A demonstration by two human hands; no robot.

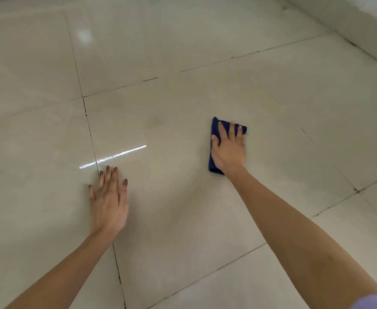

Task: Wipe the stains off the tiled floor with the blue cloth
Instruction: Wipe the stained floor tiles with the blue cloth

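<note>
- Blue cloth (215,130), folded into a narrow pad, lies flat on the tiled floor (183,208) right of the frame's centre, with its long side running up and down the picture.
- Our right hand (228,150) lies on top of it, palm down. The fingers are straight and spread, pressing the cloth to the tile rather than clutching it. Blue shows past the fingertips and along the thumb side.
- Our left hand (109,201) rests at lower centre-left, also flat and relaxed with nothing in it. Its fingertips reach a dark grout line (91,139).
- A faint dark smudge (155,120) marks the same big beige tile, left of the cloth and well apart from it.
- A thin bright streak of reflected light (114,156) crosses the grout line just above the left fingertips, and a round glare spot (84,36) sits in the upper left.
- A pale wall base (361,23) cuts across the upper right corner.
- A bit of lilac sleeve (374,302) shows at the lower right edge.
</note>
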